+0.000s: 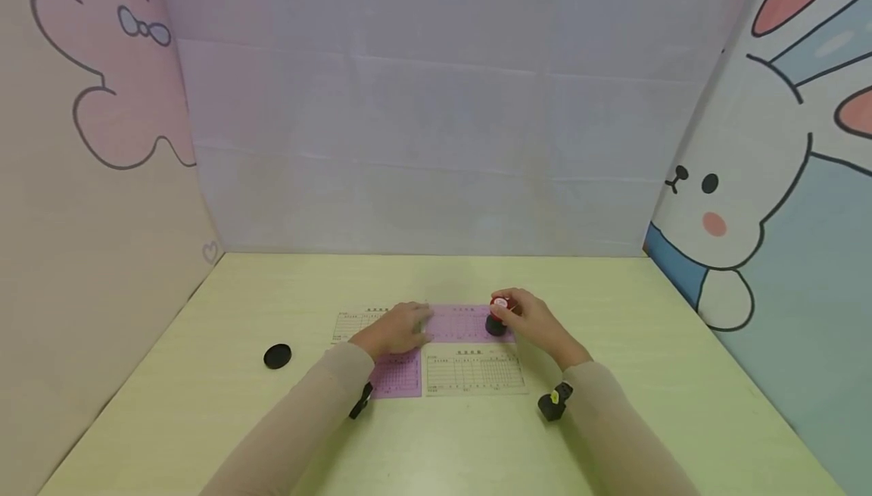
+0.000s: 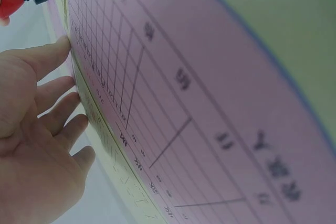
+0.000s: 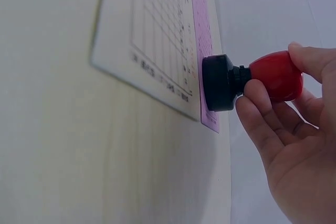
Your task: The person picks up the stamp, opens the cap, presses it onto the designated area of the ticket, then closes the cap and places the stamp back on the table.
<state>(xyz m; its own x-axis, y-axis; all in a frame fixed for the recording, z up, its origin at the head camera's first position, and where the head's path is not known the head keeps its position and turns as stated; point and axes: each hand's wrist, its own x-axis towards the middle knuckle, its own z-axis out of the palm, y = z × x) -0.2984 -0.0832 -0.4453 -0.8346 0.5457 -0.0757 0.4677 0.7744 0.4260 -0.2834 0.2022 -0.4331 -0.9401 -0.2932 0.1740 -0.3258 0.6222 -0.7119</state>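
Observation:
My right hand grips a self-inking stamp by its red knob, with thumb and fingers wrapped about it. The stamp's black base stands upright on the right end of the far purple form. Across the left end of that form, my left hand rests with its fingers extended. In the left wrist view its fingers are spread and hold nothing. A second purple form lies nearer, partly under the left forearm.
A pale printed form lies at the near right, another pale form at the far left, partly covered by the left hand. A round black lid sits left of the papers. Decorated walls bound the table at the back and sides.

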